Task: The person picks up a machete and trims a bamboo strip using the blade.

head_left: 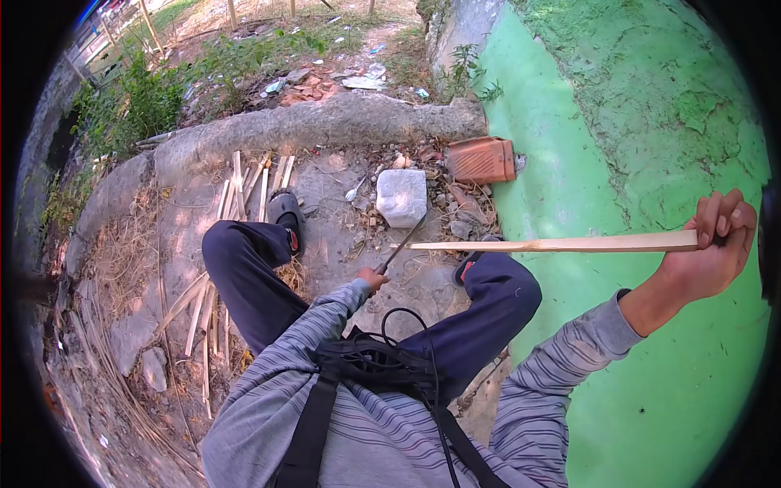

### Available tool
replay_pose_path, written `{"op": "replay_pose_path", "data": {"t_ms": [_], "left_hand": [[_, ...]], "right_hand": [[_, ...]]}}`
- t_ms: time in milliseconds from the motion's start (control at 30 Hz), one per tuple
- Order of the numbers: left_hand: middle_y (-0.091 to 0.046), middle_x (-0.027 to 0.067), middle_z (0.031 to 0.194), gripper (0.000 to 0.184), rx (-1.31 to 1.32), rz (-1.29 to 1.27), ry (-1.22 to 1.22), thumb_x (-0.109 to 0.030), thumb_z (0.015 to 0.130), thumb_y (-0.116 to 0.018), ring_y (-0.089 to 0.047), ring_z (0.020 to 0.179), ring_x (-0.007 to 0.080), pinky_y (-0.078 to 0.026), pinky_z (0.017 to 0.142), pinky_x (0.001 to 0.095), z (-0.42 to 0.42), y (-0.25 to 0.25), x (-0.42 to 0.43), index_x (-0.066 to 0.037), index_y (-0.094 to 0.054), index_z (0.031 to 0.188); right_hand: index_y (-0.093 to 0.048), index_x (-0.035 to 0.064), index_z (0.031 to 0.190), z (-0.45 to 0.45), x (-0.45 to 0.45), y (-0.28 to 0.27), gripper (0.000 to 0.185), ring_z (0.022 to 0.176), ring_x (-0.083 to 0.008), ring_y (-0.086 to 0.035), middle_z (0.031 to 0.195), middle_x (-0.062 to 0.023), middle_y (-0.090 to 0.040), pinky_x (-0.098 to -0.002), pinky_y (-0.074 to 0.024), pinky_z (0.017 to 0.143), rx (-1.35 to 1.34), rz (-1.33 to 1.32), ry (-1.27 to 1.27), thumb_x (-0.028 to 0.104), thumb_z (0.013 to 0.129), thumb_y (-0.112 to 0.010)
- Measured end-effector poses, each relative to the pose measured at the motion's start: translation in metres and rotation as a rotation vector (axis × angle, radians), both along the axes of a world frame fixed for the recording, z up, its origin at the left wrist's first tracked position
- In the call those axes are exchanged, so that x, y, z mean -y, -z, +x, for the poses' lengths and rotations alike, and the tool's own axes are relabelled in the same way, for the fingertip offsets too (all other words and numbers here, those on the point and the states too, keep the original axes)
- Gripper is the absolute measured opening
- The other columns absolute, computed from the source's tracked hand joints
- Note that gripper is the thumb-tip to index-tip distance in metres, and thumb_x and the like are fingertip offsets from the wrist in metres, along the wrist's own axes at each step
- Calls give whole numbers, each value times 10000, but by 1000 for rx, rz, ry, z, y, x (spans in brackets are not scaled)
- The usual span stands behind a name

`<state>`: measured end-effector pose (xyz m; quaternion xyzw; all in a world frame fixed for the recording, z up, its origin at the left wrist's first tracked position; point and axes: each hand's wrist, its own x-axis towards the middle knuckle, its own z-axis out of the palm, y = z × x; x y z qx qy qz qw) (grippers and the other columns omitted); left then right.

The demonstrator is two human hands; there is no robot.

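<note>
My left hand [374,279] is closed around the handle of a knife [395,254], low between my knees. Its dark, narrow blade slants up and to the right, the tip close to a whitish stone block [401,198]. A long, pale bamboo strip [586,243] stretches almost level across the right side. My right hand [720,236] is raised by the green wall and grips the strip's thick end. The thin far end lies at the blade; whether they touch I cannot tell.
Split strips [201,317] lie on the ground at the left, with more beyond my left shoe [285,213]. A reddish brick [482,159] and rubble lie beside the green wall [651,366]. A low concrete curb [325,122] runs behind. A black cable [436,366] hangs over my lap.
</note>
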<state>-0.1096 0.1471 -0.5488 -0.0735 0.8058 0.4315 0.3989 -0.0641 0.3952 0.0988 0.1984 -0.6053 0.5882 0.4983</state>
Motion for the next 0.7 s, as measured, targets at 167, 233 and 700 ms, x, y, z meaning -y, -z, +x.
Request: {"op": "replay_pose_path", "data": {"t_ms": [167,233,700], "left_hand": [[-438,-1,509,349,550,582,-367,-331,825,-722,-416,380,150,-361,405,327,-13,-13,-4,-103,-482,713],[-492,34,527,328,207,282,-248,-325,812,-709,-468,408,187,-406,442,376,-16,-34,5,-50,-540,753],[-677,249,939,368,-245,-316,259,-266,721,-676,-660,920,392,-526,807,436,30,21,19,-5,-679,980]], "right_hand": [[-510,9,778,6,-4,3,174,517,-83,-247,698,-26,-301,-217,-183,468,-4,4,14,-37,873,-372],[-512,10,779,7,-7,4,173,517,-83,-249,697,-25,-300,-215,-185,467,-2,2,-5,-34,876,-375],[-377,41,731,2,2,2,175,540,-92,-277,707,-40,-300,-238,-222,497,29,-2,146,-35,886,-404]]}}
